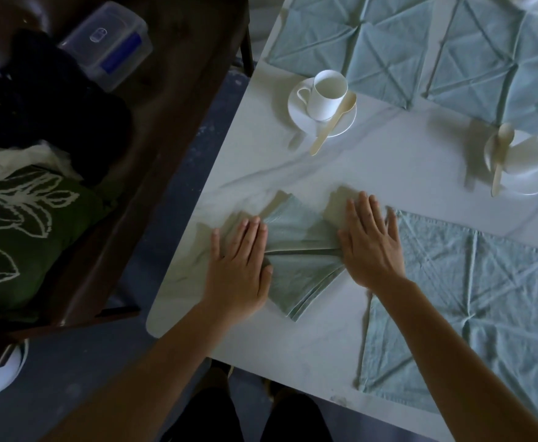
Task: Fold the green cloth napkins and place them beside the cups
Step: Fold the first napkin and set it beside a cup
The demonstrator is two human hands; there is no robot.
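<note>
A folded green napkin [299, 250] lies on the white marbled table [293, 339] near its left edge, layered into a small diamond shape. My left hand [240, 266] presses flat on its left side and my right hand [369, 244] presses flat on its right side, fingers spread. A white cup [326, 95] on a saucer [299, 118] with a pale spoon [333, 124] stands farther back. A second cup [529, 151] with a spoon [502, 154] sits at the right edge, blurred.
Three unfolded creased green napkins lie flat: one at my right [471, 314], two at the back [334, 36] [497, 59]. Left of the table stands a dark wooden chair [152, 154] holding a green cushion [22, 237], dark cloth and a clear plastic box [108, 43].
</note>
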